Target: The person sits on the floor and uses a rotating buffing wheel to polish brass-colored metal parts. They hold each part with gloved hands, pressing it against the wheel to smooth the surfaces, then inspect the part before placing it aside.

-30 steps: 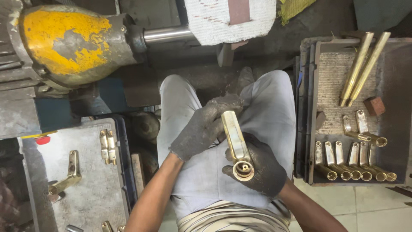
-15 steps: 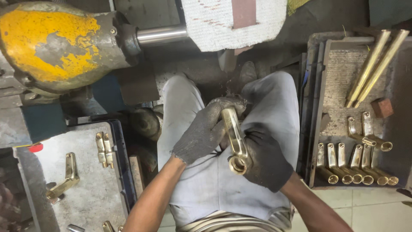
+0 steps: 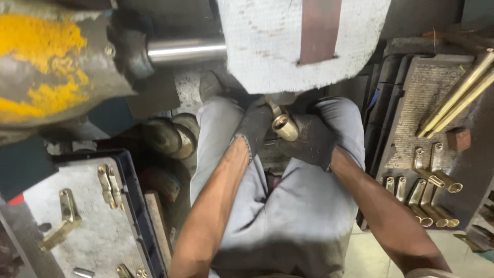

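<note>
We've got both gloved hands, left hand (image 3: 256, 126) and right hand (image 3: 314, 139), clamped on the brass piece (image 3: 282, 123) under the buffing wheel (image 3: 301, 44), so we'd say keep pressure light and even.

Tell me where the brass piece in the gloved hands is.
In the head view, the brass piece sits at centre, gripped between the left hand and right hand, just under the white buffing wheel.

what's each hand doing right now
left hand: closed on the brass part
right hand: closed on the same brass part
</note>
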